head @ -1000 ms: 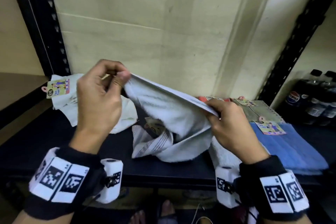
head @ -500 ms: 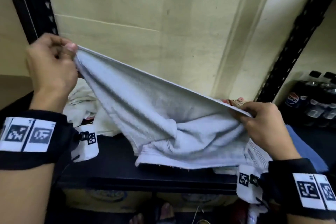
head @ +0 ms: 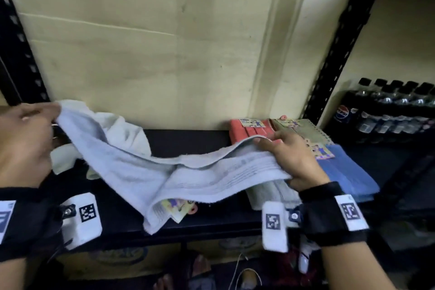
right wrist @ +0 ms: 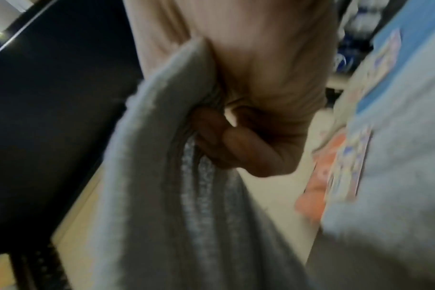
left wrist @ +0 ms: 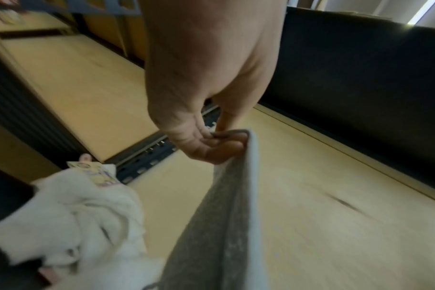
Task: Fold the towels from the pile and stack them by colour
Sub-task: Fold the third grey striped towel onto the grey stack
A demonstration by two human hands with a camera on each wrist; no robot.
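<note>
A pale grey towel (head: 150,172) stretches across the dark shelf (head: 188,141), held up by both hands. My left hand (head: 26,139) pinches one corner of it at the far left; the left wrist view shows the fingers (left wrist: 211,145) curled on the towel (left wrist: 226,215) edge. My right hand (head: 292,160) grips the other end on the right, over a folded grey towel (head: 273,193). In the right wrist view the fingers (right wrist: 236,141) curl round the bunched cloth (right wrist: 162,176). A paper tag (head: 176,206) hangs under the towel's lower edge.
A crumpled white towel (head: 122,129) lies at the back left. Folded red (head: 247,132), beige (head: 303,129) and blue (head: 346,172) towels lie on the right. Soda bottles (head: 388,110) stand beyond the black upright (head: 334,45). A pale wall panel backs the shelf.
Both hands have spread apart and come down, pulling the grey towel out from a bunch into a long span low over the shelf; the right end now lies over the folded grey towel.
</note>
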